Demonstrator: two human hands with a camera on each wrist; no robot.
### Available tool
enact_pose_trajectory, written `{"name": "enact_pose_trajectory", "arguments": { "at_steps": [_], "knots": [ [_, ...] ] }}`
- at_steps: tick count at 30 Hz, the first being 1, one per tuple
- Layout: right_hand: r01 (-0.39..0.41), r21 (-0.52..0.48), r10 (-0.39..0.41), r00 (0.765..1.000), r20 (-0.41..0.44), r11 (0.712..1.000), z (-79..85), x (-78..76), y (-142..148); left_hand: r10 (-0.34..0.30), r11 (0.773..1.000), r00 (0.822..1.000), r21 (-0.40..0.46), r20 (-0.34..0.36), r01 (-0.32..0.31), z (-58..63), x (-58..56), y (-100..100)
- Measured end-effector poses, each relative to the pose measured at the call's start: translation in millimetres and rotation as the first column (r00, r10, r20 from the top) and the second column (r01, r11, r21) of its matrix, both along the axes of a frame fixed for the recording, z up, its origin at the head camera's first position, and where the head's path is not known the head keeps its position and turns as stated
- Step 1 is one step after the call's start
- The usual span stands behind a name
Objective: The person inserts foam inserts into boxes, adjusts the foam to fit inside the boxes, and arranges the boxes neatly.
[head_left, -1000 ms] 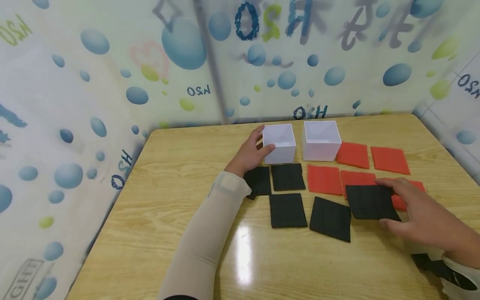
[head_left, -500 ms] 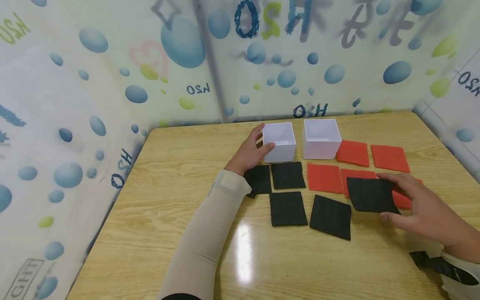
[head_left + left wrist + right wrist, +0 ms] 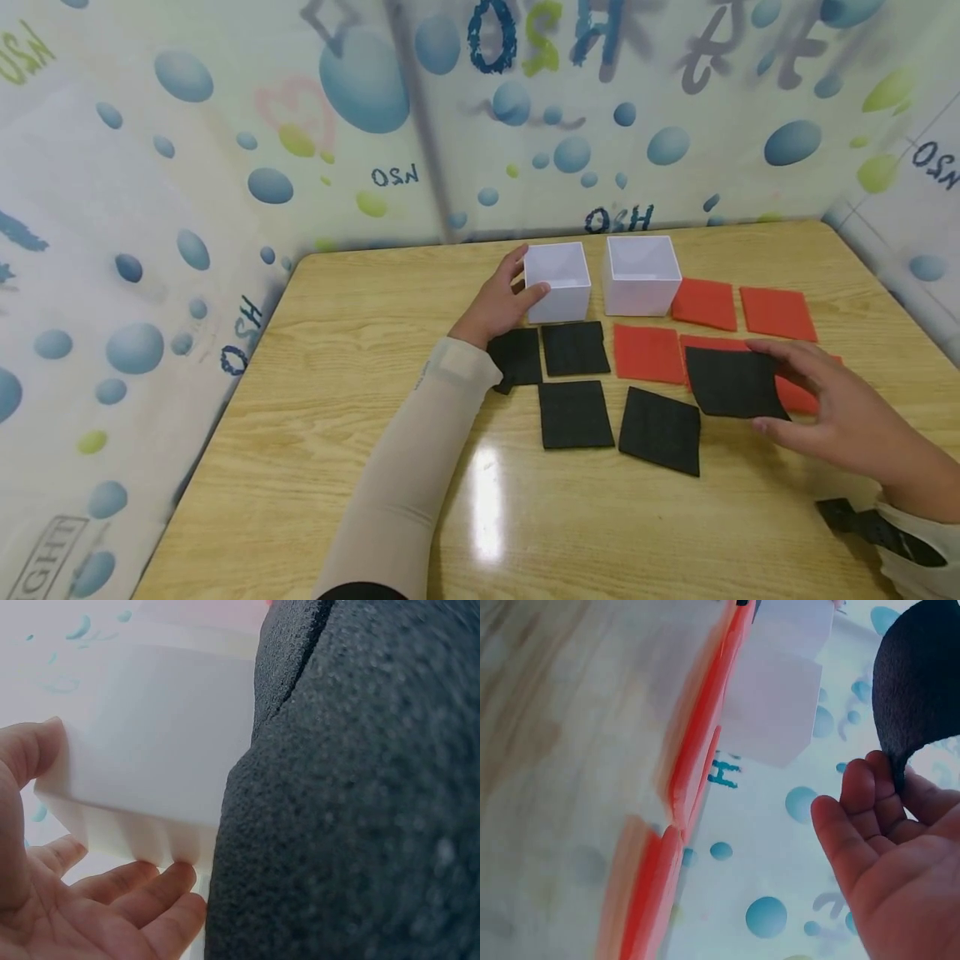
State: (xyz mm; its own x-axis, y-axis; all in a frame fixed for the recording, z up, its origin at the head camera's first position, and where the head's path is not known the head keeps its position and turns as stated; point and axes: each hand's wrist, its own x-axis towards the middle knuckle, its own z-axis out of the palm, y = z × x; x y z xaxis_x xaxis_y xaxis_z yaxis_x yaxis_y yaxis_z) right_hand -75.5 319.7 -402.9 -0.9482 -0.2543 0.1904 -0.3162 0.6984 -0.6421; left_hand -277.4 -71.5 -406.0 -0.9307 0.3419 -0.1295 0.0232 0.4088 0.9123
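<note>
My left hand (image 3: 501, 304) holds the left white box (image 3: 559, 293) by its left side, thumb at the front and a finger toward the back corner. In the left wrist view, thumb and fingertips touch the walls of that box (image 3: 161, 735). My right hand (image 3: 840, 408) pinches a black foam square (image 3: 733, 383) by its right edge, raised above the table over some red squares. The right wrist view shows this black square (image 3: 922, 682) bending between thumb and fingers. Several other black squares (image 3: 576, 415) lie flat in front of the left box, one partly behind the left wrist.
A second white box (image 3: 642, 279) stands just right of the held one. Several red squares (image 3: 648, 353) lie in front of it and to its right, some partly covered by the raised black square. The wooden table (image 3: 337, 375) meets a patterned backdrop (image 3: 360, 183) at the back.
My right hand has lifted the black square slightly and shifted it a little to the left. The left hand stays on the white box.
</note>
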Motion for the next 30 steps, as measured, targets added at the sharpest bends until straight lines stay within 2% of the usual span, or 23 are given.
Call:
{"name": "enact_pose_trajectory", "arguments": {
  "at_steps": [7,12,15,23,30],
  "knots": [
    [-0.036,0.015,0.037,0.998,-0.048,0.999,4.6,-6.2,-9,-0.01,1.0,1.0,0.003,-0.009,0.01,-0.9,-0.1,0],
    [-0.113,-0.039,0.109,0.99,-0.088,0.993,11.3,-18.9,-19,-0.006,1.0,1.0,0.003,-0.011,0.006,-1.0,0.1,0],
    [-0.139,-0.062,0.135,0.989,-0.063,0.988,18.2,-29.6,-27,-0.003,1.0,1.0,0.009,-0.01,0.003,-1.3,-0.5,-1],
    [-0.108,-0.098,0.115,0.991,0.074,0.989,41.4,-55.4,-61,-0.011,1.0,1.0,0.016,-0.001,0.011,-1.6,-1.5,-2],
    [-0.13,-0.101,0.142,0.983,0.12,0.986,53.1,-86.5,-79,-0.027,0.999,1.0,0.035,-0.011,0.027,1.0,0.0,-2]
  ]
}}
